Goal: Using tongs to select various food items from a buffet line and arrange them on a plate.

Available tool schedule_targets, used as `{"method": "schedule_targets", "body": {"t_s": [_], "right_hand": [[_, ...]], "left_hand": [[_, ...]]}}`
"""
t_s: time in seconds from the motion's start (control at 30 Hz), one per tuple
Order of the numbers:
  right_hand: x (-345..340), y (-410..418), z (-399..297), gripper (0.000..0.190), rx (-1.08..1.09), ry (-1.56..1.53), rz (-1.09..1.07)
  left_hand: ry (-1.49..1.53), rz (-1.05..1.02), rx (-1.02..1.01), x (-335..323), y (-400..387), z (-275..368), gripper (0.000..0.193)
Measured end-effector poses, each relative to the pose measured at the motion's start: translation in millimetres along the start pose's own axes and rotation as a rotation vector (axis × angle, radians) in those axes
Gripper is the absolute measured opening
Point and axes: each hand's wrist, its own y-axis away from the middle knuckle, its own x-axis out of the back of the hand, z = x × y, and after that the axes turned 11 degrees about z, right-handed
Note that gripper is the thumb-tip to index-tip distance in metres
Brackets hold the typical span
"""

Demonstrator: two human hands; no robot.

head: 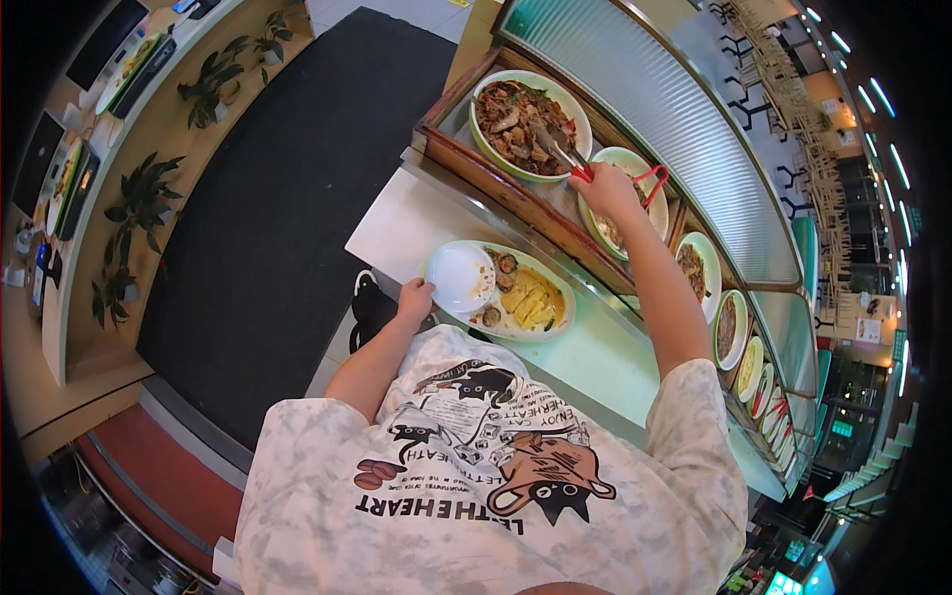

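My right hand (608, 190) grips metal serving tongs (554, 145) with red handles. The tongs' tips rest in cooked meat with red pepper pieces (520, 123), inside a round white bowl with a green outside (584, 123). My left hand (415, 301) pinches the left rim of a small round white plate (457, 277), which holds a few crumbs. This plate overlaps the left end of an oval serving platter (565, 297). Yellow food pieces in sauce (537, 301) and brown round slices (491, 316) lie on the platter. Whether my fingers also touch the platter's rim, I cannot tell.
More food bowls (699, 260) run along the wooden-framed counter (506, 186) to the lower right, behind a ribbed glass guard (639, 82). Red-handled tongs (654, 182) rest at the second bowl. On the left stands a shelf with potted plants (145, 197), beyond a dark floor mat (275, 163).
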Motion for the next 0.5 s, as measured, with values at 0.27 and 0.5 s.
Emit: {"method": "schedule_targets", "body": {"t_s": [0.27, 0.5], "right_hand": [[-1, -10, 7, 0.036, -0.059, -0.082, -0.002], [0, 65, 41, 0.028, -0.25, -0.722, 0.059]], "left_hand": [[0.03, 0.019, -0.046, -2, -5, -10, 0.024], [-0.054, -0.072, -0.149, -10, -33, -69, 0.023]]}}
